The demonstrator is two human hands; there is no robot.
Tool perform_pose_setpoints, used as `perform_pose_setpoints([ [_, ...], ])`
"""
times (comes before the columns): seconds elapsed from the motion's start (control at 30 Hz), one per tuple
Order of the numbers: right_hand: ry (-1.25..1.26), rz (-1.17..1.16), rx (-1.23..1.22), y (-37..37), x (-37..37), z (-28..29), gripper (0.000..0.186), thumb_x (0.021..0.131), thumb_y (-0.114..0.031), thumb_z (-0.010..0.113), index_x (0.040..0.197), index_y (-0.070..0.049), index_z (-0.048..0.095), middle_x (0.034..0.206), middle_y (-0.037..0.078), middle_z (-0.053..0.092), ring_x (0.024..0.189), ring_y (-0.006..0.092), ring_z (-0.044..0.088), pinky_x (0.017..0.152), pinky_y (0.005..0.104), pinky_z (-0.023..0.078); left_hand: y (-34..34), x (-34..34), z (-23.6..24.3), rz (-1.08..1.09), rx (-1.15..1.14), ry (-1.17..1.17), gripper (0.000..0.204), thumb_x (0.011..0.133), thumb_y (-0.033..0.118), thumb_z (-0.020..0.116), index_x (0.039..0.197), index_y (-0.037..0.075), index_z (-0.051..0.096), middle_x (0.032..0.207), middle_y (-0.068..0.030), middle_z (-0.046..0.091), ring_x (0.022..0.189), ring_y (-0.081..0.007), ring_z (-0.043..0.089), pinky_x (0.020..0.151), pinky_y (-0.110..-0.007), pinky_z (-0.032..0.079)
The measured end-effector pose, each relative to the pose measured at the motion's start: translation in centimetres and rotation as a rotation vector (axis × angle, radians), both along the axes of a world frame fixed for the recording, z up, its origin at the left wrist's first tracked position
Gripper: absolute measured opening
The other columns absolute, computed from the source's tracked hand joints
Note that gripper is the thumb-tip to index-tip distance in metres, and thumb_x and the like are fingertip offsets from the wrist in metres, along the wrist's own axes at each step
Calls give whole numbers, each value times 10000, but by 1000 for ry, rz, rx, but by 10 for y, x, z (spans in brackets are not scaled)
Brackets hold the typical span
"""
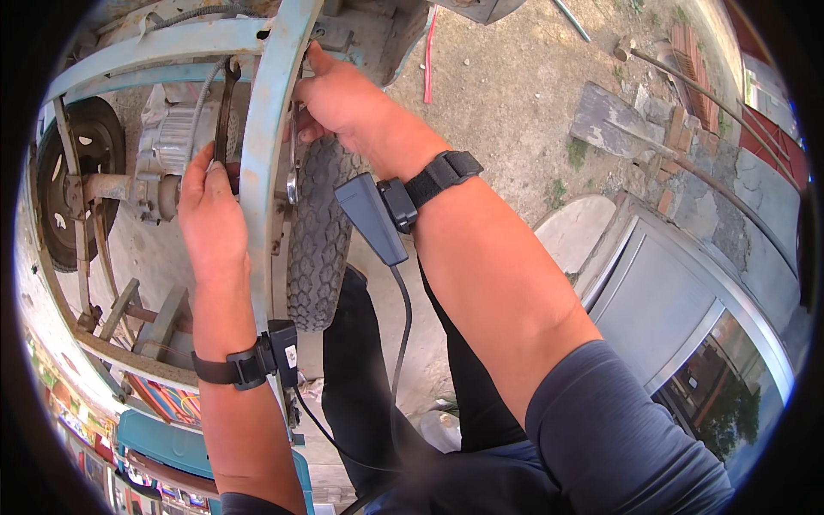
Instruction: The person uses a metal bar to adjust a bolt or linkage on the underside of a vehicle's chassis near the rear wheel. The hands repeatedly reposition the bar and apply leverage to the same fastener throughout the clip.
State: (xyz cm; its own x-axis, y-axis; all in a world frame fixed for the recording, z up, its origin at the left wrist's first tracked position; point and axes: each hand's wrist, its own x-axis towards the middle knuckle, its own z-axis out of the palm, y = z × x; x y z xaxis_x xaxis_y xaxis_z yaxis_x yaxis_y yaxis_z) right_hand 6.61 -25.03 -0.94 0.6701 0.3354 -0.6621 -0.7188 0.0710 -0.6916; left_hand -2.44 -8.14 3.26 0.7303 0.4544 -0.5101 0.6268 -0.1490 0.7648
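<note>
My left hand [210, 206] grips the lower end of a dark open-ended wrench [230, 99], held upright inside a pale blue metal frame [271, 112] beside a finned motor housing [172, 137] and axle. My right hand [330, 99] is curled at the outer side of that frame, above a treaded tire [313, 257]. Its fingertips are partly hidden, near a shiny metal piece [293, 189]; what they hold I cannot make out. Both wrists carry strapped black devices with cables.
A second wheel [77, 137] sits at the left in the frame. On the ground at right lie a shovel [601, 116], a long-handled tool [687, 81], stacked bricks [693, 73] and a grey door panel [644, 292]. A red strip [428, 56] lies on the dirt. My legs are below.
</note>
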Motion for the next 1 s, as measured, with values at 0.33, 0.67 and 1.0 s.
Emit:
perform_pose_setpoints([
  [0.33,253,-242,255,1,3,29,712,992,-684,358,1414,-146,556,1205,122,628,1090,279,591,907,537,461,1,-4,-7,0,-37,36,395,1057,144,472,1413,2,571,1054,-60,674,898,-127,616,840,-298,514],
  [0.67,124,-63,-48,8,31,38,937,823,-918,508,1319,-125,559,1131,95,671,936,265,694,721,539,578,0,-7,-13,-24,5,-6,405,1024,157,466,1357,-34,594,1214,-269,689,1131,-401,664,1001,-434,493],
  [1.0,107,-237,-235,28,47,51,674,906,-621,648,1353,-119,596,1288,109,650,1130,273,615,961,456,515,-5,-5,-6,-70,60,-51,371,1020,137,472,1338,9,616,1237,-247,647,1160,-406,614,1015,-470,485],
])
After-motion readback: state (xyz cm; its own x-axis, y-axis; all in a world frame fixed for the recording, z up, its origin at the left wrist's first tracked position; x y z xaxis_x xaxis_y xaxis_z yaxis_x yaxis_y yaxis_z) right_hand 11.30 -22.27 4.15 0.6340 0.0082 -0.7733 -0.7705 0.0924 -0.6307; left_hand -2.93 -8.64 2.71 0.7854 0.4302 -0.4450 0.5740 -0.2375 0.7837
